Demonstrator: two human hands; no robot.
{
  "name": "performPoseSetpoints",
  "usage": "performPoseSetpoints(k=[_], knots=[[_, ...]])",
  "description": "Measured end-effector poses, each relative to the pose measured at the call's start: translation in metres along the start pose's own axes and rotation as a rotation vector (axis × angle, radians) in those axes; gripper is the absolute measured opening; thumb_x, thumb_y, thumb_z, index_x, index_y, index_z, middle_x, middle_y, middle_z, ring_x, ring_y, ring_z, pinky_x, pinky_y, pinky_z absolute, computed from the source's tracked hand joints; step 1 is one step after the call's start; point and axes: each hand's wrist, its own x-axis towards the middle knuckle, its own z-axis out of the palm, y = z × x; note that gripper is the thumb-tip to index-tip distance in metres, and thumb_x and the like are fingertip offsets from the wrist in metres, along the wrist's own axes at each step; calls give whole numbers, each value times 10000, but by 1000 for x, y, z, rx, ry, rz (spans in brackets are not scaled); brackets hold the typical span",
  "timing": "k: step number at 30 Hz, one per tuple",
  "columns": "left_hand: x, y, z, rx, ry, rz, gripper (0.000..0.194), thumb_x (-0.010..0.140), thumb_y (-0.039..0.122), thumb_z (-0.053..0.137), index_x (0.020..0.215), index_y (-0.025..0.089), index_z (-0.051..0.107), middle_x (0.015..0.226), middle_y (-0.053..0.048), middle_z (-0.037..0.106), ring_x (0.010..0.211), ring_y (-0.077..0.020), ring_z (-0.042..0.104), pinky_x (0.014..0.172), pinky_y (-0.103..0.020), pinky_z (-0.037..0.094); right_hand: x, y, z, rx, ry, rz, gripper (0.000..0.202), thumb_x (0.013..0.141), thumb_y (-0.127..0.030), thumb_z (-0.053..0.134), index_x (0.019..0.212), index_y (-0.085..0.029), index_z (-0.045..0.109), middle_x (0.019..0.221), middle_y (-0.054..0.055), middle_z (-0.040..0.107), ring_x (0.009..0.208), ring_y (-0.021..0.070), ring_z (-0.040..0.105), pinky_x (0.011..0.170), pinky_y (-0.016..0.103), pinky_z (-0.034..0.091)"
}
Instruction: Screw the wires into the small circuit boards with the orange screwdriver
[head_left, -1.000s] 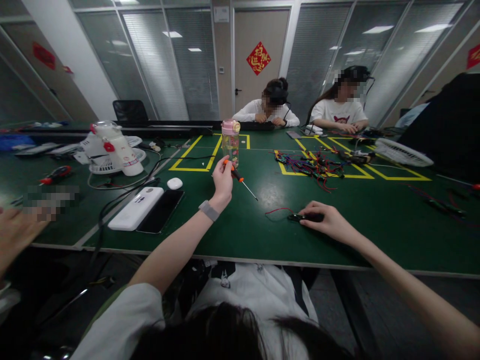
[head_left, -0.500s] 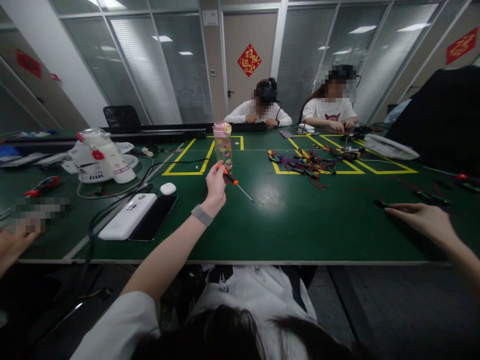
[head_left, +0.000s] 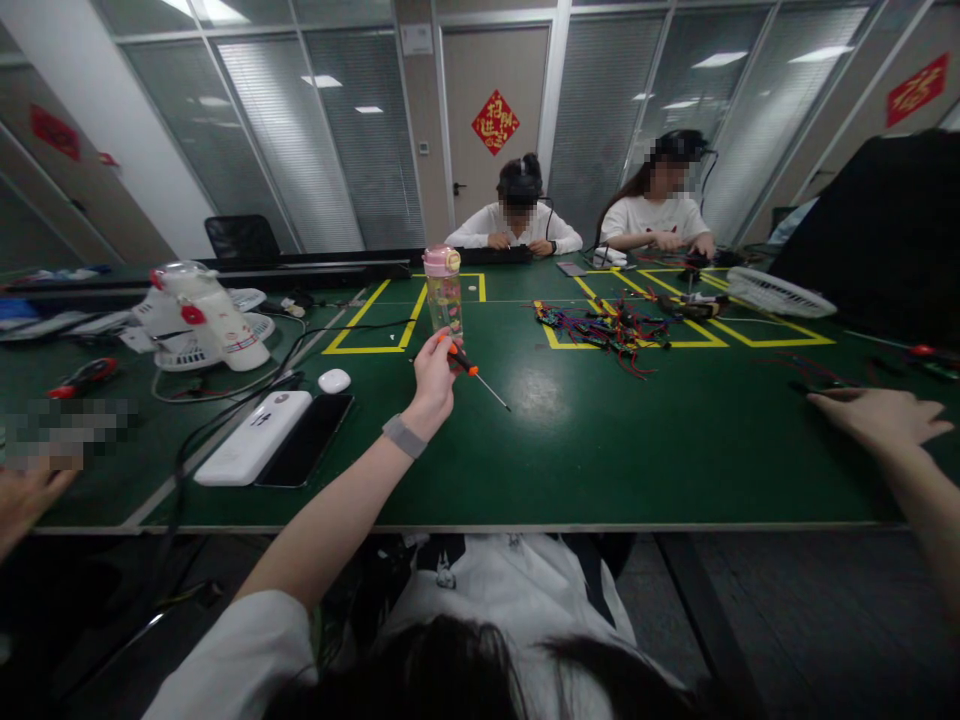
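Observation:
My left hand (head_left: pixel 435 378) is closed around the handle of an orange-and-black screwdriver (head_left: pixel 463 360), its thin metal shaft pointing down to the right over the green table. Just behind that hand stands a clear drinking bottle (head_left: pixel 442 290) with a pink lid. Far to the right, my right hand (head_left: pixel 881 418) pinches a small dark wired part (head_left: pixel 801 388) between thumb and forefinger, low over the table. Its other fingers are spread, and thin red wires lie beside the part. Much of the part is hidden by the hand and blurred.
Wired circuit boards (head_left: pixel 607 325) lie heaped over yellow tape. At left are a white power bank (head_left: pixel 255 437), a black phone (head_left: pixel 306 440), a white earbud case (head_left: pixel 334 381), cables and a white fan (head_left: pixel 180 320). A co-worker's hand (head_left: pixel 30 500) is far left; two people sit opposite.
My right hand has moved right with the small dark part, toward the red wires there, and its outer fingers have spread. My left hand stays nearly still with the screwdriver.

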Motion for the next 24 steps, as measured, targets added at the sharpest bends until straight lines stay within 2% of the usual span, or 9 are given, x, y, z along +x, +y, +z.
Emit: performPoseSetpoints(k=[4,8,12,18,24], knots=[[-4,2,1,-2,5,-14,199,864,108,526,1014,177,636,777,-18,631,654,-103,578,595,-213,494,11,-1,1,9,-83,124,600,718,-583,540,1099,-143,685,1371,323,383,1360,465,226,998,641,258],[-7,4,1,-10,0,-37,205,853,80,533,1001,172,642,798,-25,635,668,-105,580,590,-214,488,15,-3,2,24,-57,148,626,715,-553,547,1200,-165,631,1412,321,332,1393,453,147,956,681,225],[-9,4,1,-5,-20,-57,207,866,99,528,1022,176,640,837,-32,638,695,-110,584,606,-223,503,22,3,9,50,-52,139,573,699,-509,567,1186,-215,639,1424,315,322,1392,465,136,912,720,170],[-9,4,-1,-4,-22,-75,208,884,123,516,1041,178,641,858,-35,636,709,-115,589,636,-240,521,32,15,25,-6,-11,109,569,719,-540,522,1140,-185,665,1432,328,300,1383,470,146,974,704,48],[-4,0,-1,-35,-17,-57,215,859,109,533,1041,164,634,799,-18,625,657,-98,573,585,-207,482,20,12,26,-86,76,67,560,787,-548,425,1101,-169,693,1405,322,335,1358,456,200,986,682,80]])
